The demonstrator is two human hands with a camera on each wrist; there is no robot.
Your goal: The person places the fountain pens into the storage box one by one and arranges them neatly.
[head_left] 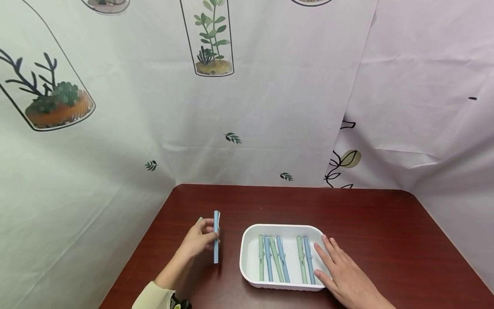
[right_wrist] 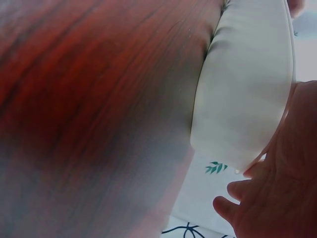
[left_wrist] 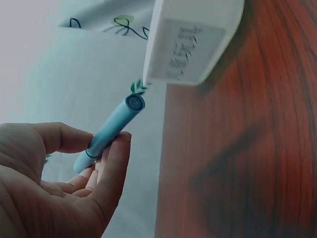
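Observation:
My left hand [head_left: 197, 241] pinches a light blue pen [head_left: 216, 252] between thumb and fingers, left of the tray and above the table. The pen stands nearly upright in the head view, its clip at the top right; in the left wrist view its round end [left_wrist: 134, 102] faces the camera. A small pale tip [head_left: 200, 219] shows behind these fingers, the rest hidden. My right hand [head_left: 344, 271] rests with straight, spread fingers on the right rim of a white tray [head_left: 292, 253]. Several green pens [head_left: 261, 257] and blue pens [head_left: 308, 259] lie lengthwise inside, with a gap between two groups.
The dark red wooden table [head_left: 405, 240] extends around the tray. White cloth [head_left: 278, 107] printed with plants hangs behind the table and along both sides. A label with writing [left_wrist: 190, 52] is on the tray's outer wall in the left wrist view.

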